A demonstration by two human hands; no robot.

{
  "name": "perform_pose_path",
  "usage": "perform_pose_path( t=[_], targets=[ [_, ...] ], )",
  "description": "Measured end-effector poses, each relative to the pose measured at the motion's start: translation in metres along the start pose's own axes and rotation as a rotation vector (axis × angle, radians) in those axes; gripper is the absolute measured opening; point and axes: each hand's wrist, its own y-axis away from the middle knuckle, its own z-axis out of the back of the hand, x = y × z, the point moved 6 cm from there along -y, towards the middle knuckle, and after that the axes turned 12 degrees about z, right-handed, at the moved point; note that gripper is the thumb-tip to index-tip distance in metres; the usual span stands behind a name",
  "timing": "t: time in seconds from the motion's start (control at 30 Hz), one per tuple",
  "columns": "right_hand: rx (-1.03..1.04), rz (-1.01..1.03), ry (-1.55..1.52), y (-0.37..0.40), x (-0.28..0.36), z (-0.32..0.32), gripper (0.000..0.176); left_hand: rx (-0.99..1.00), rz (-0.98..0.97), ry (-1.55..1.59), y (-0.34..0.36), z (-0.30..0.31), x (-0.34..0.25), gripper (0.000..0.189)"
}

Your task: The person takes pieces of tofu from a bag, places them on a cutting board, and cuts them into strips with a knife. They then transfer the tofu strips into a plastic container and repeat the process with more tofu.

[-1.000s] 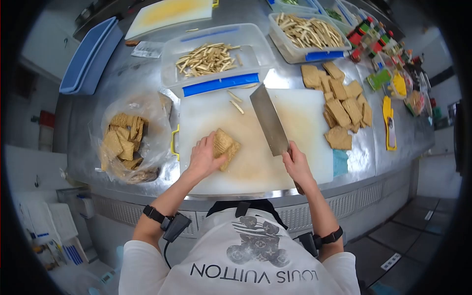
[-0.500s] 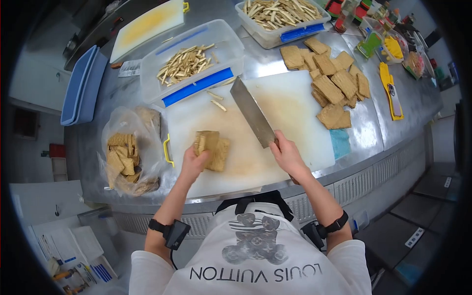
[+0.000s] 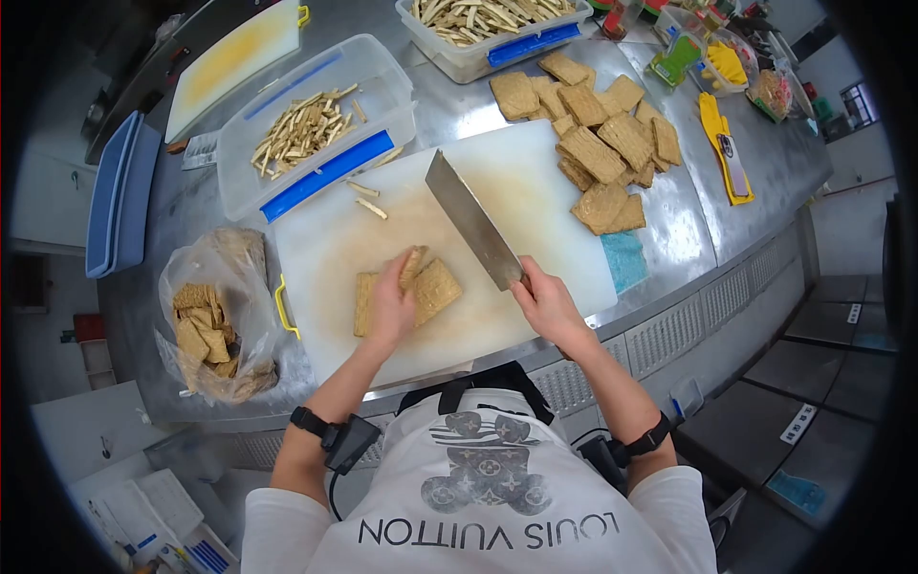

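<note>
Presses left hand [image 3: 390, 308], fingers apart, on tan ridged square slabs [image 3: 437, 288] near front edge of white plastic cutting board [image 3: 535, 172]; clamps right hand [image 3: 547, 304] on steel cleaver [image 3: 473, 232], blade over bare board.

Plastic bag [image 3: 215, 325] of brown squares at counter's left edge. Clear tub [image 3: 316, 124] holding cut strips; fuller second tub [image 3: 488, 24] behind. Loose pile of squares [image 3: 598, 134] right, blue cloth [image 3: 626, 260] beside. Yellow glove [image 3: 717, 134], blue trays [image 3: 115, 191] farther out.
</note>
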Motion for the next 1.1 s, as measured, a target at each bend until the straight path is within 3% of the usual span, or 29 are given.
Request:
perform_pose_path(
  t=[0.1, 0.2, 0.3, 0.4, 0.5, 0.6, 0.73, 0.83, 1.0, 1.1],
  targets=[
    [-0.004, 0.008, 0.025, -0.001, -0.004, 0.001, 0.018, -0.013, 0.036, -0.218, -0.001, 0.021, -0.034, 0.062],
    [-0.015, -0.006, 0.029, 0.000, -0.005, 0.000, 0.018, 0.026, -0.221, -0.664, 0.020, -0.002, -0.041, 0.063],
    [-0.031, 0.001, 0.026, -0.001, -0.006, -0.001, 0.017, 0.045, -0.155, -0.731, 0.027, -0.014, -0.037, 0.069],
    [-0.025, -0.006, 0.028, 0.002, -0.004, -0.001, 0.016, 0.050, -0.018, -0.614, 0.021, -0.030, -0.030, 0.071],
    [-0.016, 0.021, 0.018, 0.002, -0.003, -0.001, 0.018, 0.035, -0.015, -0.534, 0.022, -0.032, -0.037, 0.072],
    [0.049, 0.054, 0.054, 0.006, 0.005, -0.001, 0.022, -0.103, -0.136, -0.580, 0.029, -0.023, -0.038, 0.071],
    [0.148, 0.206, 0.242, 0.019, 0.017, -0.009, 0.028, -0.056, -0.136, -0.603, 0.033, -0.026, -0.029, 0.071],
    [0.249, 0.189, 0.372, 0.022, 0.023, -0.014, 0.028, -0.029, -0.137, -0.561, 0.028, -0.031, -0.036, 0.069],
    [0.217, 0.170, 0.367, 0.018, 0.016, -0.013, 0.027, -0.061, -0.246, -0.540, 0.029, -0.011, -0.026, 0.057],
    [0.219, 0.157, 0.363, 0.016, 0.013, -0.012, 0.026, -0.042, -0.283, -0.799, 0.035, 0.019, 0.011, 0.051]
  ],
)
